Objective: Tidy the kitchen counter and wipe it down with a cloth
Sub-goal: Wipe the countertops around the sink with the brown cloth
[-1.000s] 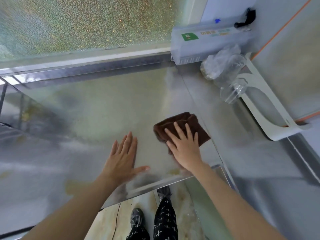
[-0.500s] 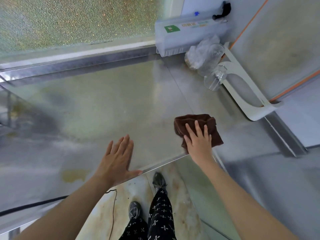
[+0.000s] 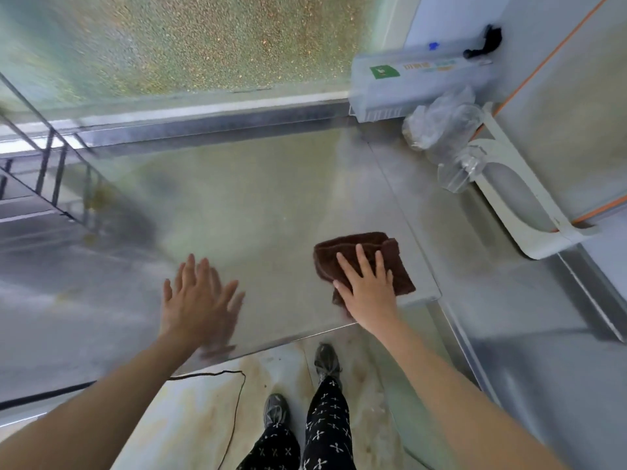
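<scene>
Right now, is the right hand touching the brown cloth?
Touching. The head view shows the right hand spread flat on top of the brown cloth, fingers overlapping it and pressing it onto the counter.

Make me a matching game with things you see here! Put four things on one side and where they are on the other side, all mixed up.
Things:
1. brown cloth
2. left hand
3. clear plastic bag
4. shoes

Places:
A. on the floor below the counter edge
B. under the right hand
C. flat on the bare steel counter, holding nothing
D. in the far right corner, beside the white rack

Pairs: 1-B, 2-C, 3-D, 4-A
</scene>
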